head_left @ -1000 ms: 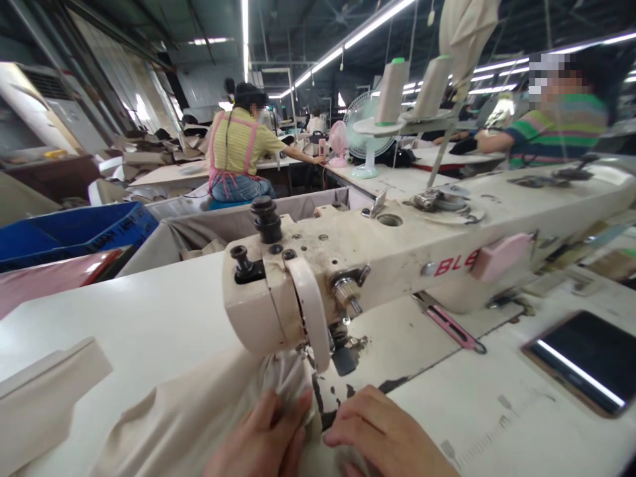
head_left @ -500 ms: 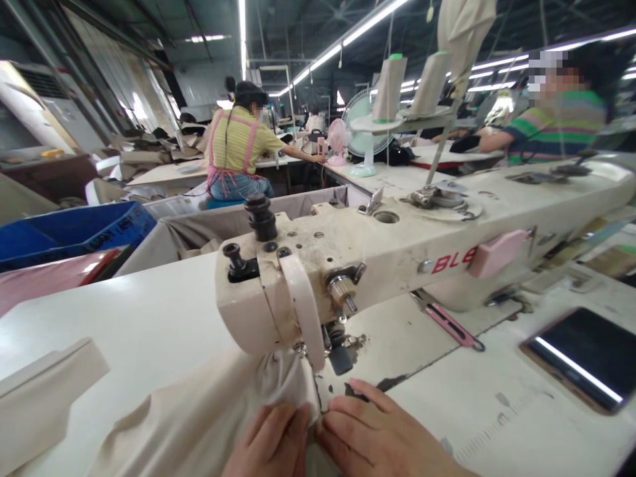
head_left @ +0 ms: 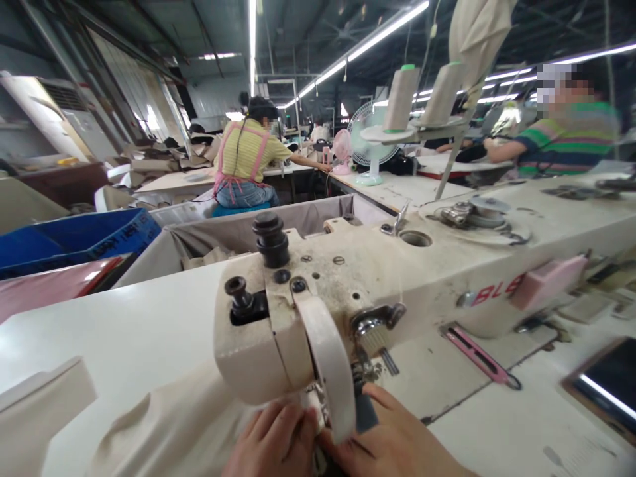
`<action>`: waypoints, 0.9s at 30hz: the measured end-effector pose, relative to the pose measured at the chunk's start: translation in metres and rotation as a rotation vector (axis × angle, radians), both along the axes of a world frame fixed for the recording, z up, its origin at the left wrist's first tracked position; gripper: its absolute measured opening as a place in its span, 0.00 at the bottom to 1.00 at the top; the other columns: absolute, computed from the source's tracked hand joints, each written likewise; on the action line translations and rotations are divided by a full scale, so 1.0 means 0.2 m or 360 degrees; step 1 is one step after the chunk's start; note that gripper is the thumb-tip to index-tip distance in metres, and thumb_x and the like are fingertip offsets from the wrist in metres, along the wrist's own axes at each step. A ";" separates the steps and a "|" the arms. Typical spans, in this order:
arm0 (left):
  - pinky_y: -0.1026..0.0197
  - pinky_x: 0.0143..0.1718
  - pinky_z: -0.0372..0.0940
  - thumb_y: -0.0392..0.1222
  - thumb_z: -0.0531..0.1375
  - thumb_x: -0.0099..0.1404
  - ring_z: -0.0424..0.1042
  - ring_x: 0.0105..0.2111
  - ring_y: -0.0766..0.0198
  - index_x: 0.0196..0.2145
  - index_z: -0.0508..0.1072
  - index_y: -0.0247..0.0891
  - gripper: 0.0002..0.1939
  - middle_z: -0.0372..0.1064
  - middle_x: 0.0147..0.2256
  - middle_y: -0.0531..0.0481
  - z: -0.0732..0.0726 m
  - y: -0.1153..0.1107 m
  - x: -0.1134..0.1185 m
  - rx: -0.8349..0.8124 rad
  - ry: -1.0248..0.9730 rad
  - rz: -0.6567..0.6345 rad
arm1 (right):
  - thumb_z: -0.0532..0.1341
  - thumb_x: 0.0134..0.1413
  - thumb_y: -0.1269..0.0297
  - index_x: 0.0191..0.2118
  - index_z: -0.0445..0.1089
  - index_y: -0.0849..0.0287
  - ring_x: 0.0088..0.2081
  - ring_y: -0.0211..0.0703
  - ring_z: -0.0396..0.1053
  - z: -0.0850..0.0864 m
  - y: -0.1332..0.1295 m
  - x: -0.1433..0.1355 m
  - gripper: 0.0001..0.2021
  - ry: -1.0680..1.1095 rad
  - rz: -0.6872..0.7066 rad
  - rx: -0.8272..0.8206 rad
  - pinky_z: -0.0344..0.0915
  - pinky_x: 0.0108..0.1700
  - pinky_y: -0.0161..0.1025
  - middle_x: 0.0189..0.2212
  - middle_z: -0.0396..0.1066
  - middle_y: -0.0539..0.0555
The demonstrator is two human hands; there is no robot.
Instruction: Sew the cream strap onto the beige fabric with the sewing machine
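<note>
- Change from half a second ago: the view has drawn closer to the machine (head_left: 377, 278); its head now covers the needle area, and both hands have slid forward under it, fingertips nearer the presser foot.
- Left hand (head_left: 273, 442): one, fingers curled down on the cloth (head_left: 169, 424), pressing it flat just left of the needle; grip not closed around anything.
- Right hand (head_left: 397, 440): one, lying flat on the cloth edge just right of the foot, fingers together, touching the left hand's fingertips.
- Cloth: one piece, beige, soft and wrinkled, lying on the table (head_left: 124, 331) and running under the machine head.
- Machine: one, cream enamel, scuffed and stained, red lettering on the arm, two black knobs on top.
- Thread cones (head_left: 400, 98): two, pale, tapered, on a stand behind.
- Cutter (head_left: 477, 354): one, pink, slim, on the table beneath the arm.
- Phone (head_left: 609, 391): one, dark glossy screen, at right.
- Bin (head_left: 74, 237): one, blue plastic, at left.
- Fans (head_left: 368, 142): two, on the far table.
- Co-workers: two seated, one in yellow (head_left: 248, 159), one in stripes (head_left: 566, 142).
</note>
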State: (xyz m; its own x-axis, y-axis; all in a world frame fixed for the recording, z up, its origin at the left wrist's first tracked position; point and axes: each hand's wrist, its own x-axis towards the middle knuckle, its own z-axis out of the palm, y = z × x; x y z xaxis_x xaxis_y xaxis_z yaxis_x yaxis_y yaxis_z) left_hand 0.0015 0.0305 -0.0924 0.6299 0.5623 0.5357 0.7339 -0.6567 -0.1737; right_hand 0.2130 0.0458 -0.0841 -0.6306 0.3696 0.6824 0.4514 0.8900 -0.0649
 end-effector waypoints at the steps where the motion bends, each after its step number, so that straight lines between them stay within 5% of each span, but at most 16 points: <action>1: 0.66 0.31 0.72 0.36 0.49 0.68 0.76 0.30 0.63 0.40 0.71 0.41 0.12 0.74 0.31 0.50 0.00 0.01 -0.01 -0.0049 -0.0039 -0.0017 | 0.54 0.63 0.70 0.39 0.69 0.62 0.35 0.42 0.69 0.01 0.01 0.00 0.06 -0.0022 -0.0006 -0.0058 0.64 0.41 0.39 0.33 0.74 0.52; 9: 0.69 0.21 0.67 0.35 0.56 0.60 0.74 0.23 0.67 0.34 0.71 0.45 0.07 0.74 0.27 0.57 0.03 0.02 -0.03 -0.0646 -0.0410 0.0250 | 0.58 0.60 0.67 0.39 0.68 0.56 0.41 0.43 0.68 0.01 -0.01 0.02 0.02 -0.0165 -0.0091 -0.0327 0.65 0.46 0.38 0.38 0.73 0.51; 15: 0.71 0.15 0.61 0.35 0.58 0.57 0.69 0.16 0.70 0.28 0.70 0.46 0.05 0.71 0.21 0.61 0.02 0.03 -0.01 -0.0632 -0.0552 0.0318 | 0.65 0.53 0.57 0.37 0.68 0.55 0.39 0.45 0.67 0.03 -0.02 0.02 0.10 -0.0248 -0.0138 -0.0337 0.65 0.43 0.40 0.37 0.72 0.51; 27: 0.69 0.24 0.67 0.39 0.53 0.65 0.76 0.26 0.65 0.29 0.74 0.41 0.11 0.77 0.30 0.51 -0.04 0.01 -0.02 -0.0681 -0.0482 0.0357 | 0.70 0.44 0.52 0.40 0.69 0.55 0.39 0.47 0.67 0.02 0.00 0.02 0.20 -0.0245 -0.0212 -0.0225 0.66 0.41 0.42 0.38 0.73 0.52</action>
State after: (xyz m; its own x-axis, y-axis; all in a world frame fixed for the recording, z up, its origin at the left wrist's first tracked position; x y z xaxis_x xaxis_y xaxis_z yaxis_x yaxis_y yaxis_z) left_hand -0.0026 0.0318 -0.1000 0.3240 0.8712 0.3688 0.8390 -0.4447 0.3136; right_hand 0.2161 0.0452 -0.0801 -0.6625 0.5415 0.5175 0.5784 0.8089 -0.1059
